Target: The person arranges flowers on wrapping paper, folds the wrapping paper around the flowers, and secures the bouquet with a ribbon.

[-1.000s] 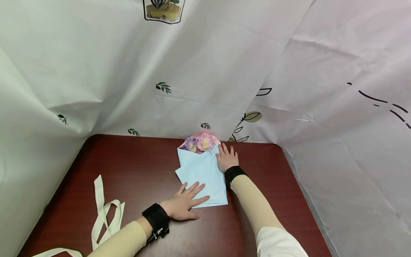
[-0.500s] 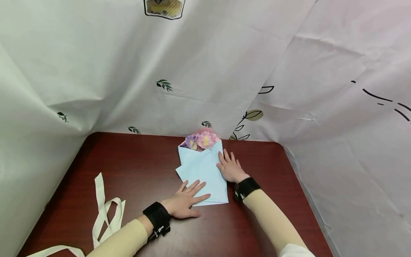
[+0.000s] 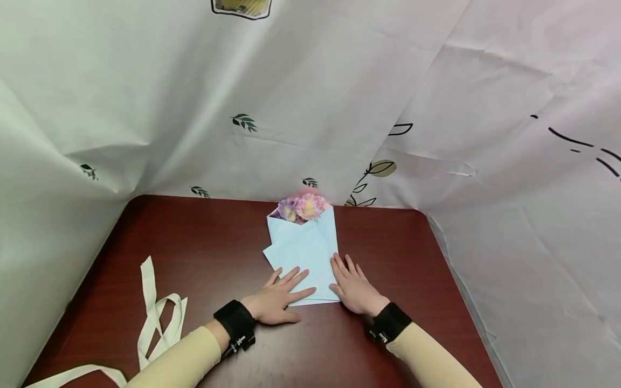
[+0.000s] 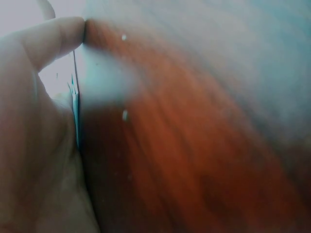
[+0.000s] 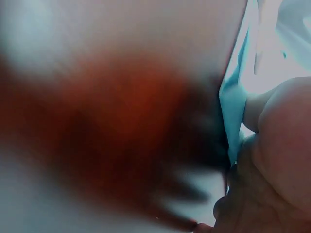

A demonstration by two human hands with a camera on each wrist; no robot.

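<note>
A light-blue sheet of wrapping paper (image 3: 305, 248), folded over, lies on the table with pink and purple flowers (image 3: 302, 207) showing at its far end. My left hand (image 3: 274, 302) rests with spread fingers on the paper's near left part. On the near right edge lies my right hand (image 3: 356, 285), its fingers straight and touching the paper. In the right wrist view, the paper's blue edge (image 5: 234, 107) runs beside that hand. The left wrist view shows the left hand's thumb side (image 4: 39, 97) against the tabletop. Flower stems are hidden under the paper.
A loose cream ribbon (image 3: 150, 312) lies in loops on the left of the dark red-brown table (image 3: 204, 237). A white printed cloth (image 3: 291, 97) hangs behind the table and along its sides.
My right hand has slid along the paper's right edge, from near the flowers down toward the near corner. The left hand stays on the paper. The head view has shifted slightly.
</note>
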